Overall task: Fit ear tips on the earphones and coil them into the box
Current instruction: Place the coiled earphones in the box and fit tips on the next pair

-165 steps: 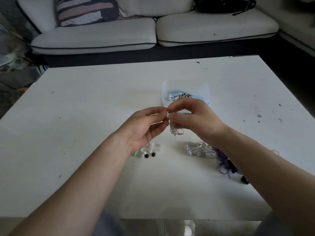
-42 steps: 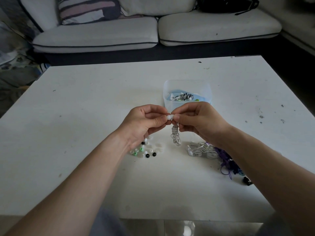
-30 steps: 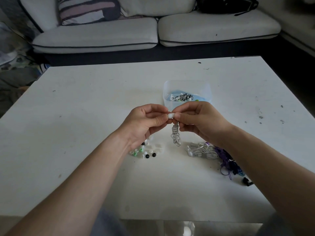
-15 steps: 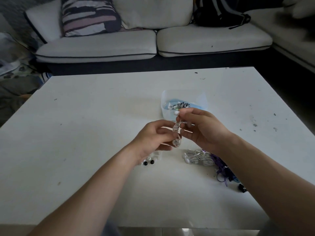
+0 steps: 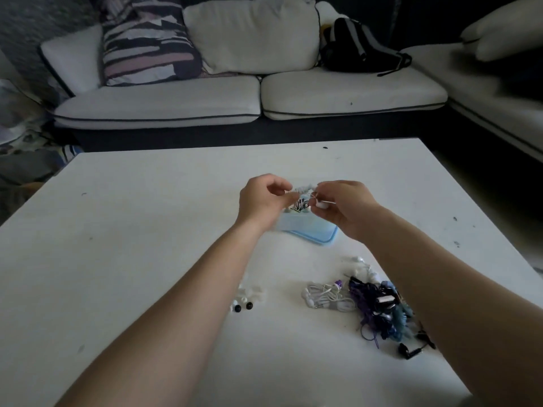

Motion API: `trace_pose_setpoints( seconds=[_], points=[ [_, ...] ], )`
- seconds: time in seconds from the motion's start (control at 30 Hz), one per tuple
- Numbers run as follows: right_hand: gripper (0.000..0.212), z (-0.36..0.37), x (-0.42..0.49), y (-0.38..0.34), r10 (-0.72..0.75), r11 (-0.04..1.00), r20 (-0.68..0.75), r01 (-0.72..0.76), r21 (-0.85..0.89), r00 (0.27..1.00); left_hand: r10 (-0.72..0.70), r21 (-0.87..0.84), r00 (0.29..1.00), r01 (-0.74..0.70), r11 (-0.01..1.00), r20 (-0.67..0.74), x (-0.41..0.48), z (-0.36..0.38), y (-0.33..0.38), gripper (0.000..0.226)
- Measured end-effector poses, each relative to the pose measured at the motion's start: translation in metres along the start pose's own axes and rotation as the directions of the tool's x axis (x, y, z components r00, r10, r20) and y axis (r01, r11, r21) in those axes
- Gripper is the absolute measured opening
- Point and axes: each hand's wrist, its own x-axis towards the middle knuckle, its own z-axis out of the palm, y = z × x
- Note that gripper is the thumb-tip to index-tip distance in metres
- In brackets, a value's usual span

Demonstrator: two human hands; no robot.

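**Both hands hold a white earphone set over the box**

The left hand [image 5: 264, 198] and the right hand [image 5: 343, 207] meet above the box [image 5: 314, 235], which stands about mid-worktop, somewhat nearer the far edge. Between them stretches a bunched set of white earphones [image 5: 304, 189]. The left grip pinches one end of the bundle between thumb and fingertips. The right grip is closed on the other end, with a thin strand of cable and a white ear tip [image 5: 321, 204] showing at its fingers. The bundle hangs in the air over the open top of the box and is not inside it.

The box is translucent with a blue base. A black-and-white striped set [image 5: 300, 204] lies in it, partly hidden by the hands.

Closer to the near edge of the worktop [image 5: 147, 230], loose ear tips [image 5: 248, 301], white and black, lie beside the left forearm. Towards the right edge lies a heap of white earphones [image 5: 326, 298], touching a tangle of dark purple and blue cables [image 5: 379, 304], with one black earbud [image 5: 407, 352] just beyond it.
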Motion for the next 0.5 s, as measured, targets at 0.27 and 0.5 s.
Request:
trace_pose_setpoints(
  seconds=[0.27,0.5],
  points=[
    [0.029,-0.009,0.040,-0.013,-0.055,0.875,-0.149,-0.025,-0.483,0.987,0.031,0.238,0.998,-0.043,0.970,0.054,0.038,0.019,-0.002,0.016],
    [0.020,-0.032,0.006,0.000,-0.180,0.925,-0.059,0.149,-0.350,0.982,0.103,0.186,0.994,-0.107,0.977,0.032,-0.007,-0.007,-0.010,0.010]
  ],
)
